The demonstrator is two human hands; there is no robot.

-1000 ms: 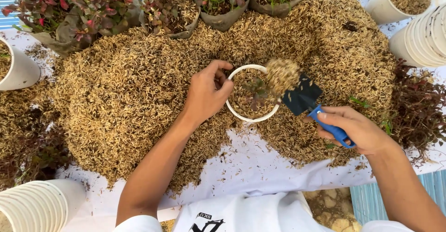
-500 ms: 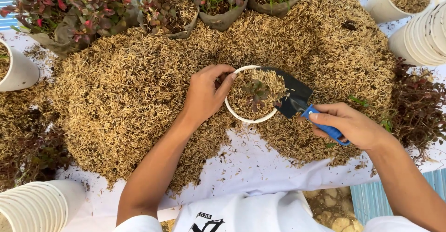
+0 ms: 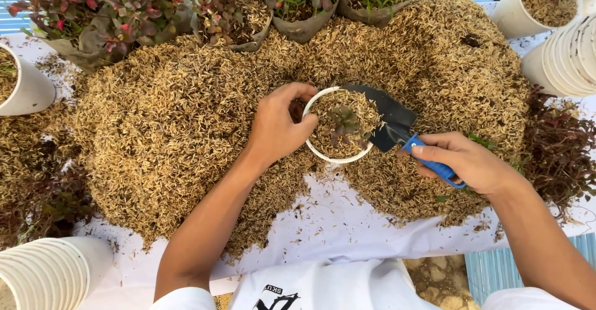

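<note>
Since a second ago, the trowel (image 3: 390, 118) has tipped its husks into the white pot (image 3: 340, 125) and now rests on its three-o'clock rim. Right hand (image 3: 469, 162) grips the blue handle; left hand (image 3: 277, 125) clasps the pot's nine-o'clock edge, mid-heap (image 3: 174, 123).

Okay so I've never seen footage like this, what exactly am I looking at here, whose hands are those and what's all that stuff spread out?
This is one picture from a camera worn on a person's head, looking down at their own two bare hands. No machine is involved. The left hand grips the rim of a small white pot filled with husks around a little plant. The right hand holds a black trowel with a blue handle, its blade resting at the pot's edge. Around them lies a big heap of dry husks on a white sheet. Stacks of white pots sit at the corners, and reddish potted plants line the top.
</note>
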